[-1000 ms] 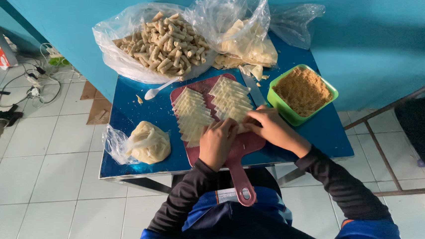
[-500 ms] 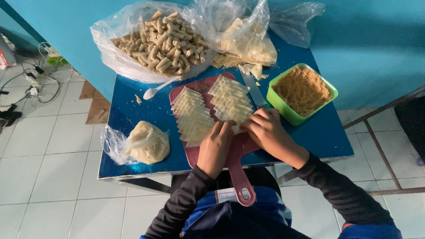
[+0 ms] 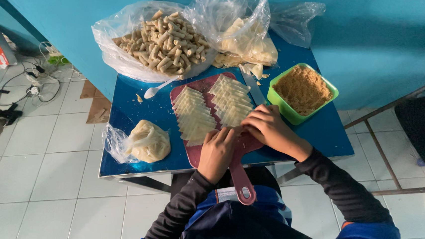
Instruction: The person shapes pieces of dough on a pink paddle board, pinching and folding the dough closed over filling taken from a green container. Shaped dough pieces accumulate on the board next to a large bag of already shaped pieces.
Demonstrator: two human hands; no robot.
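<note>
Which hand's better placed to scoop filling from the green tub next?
Right hand, probably: it lies beside the green tub. Left hand rests on the red board, farther away.

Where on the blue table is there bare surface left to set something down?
Bare blue table lies between the white spoon, the tied dough bag and the red cutting board. Another patch lies below the green bowl. The back edge is crowded with bags.

Pale wrappers (image 3: pixel 208 109): thin squares, overlapped in two slanting rows, flat on red board (image 3: pixel 195 153). Near ends of rows under both hands. Board: handled, lying flat on blue tabletop, handle past near edge.
</note>
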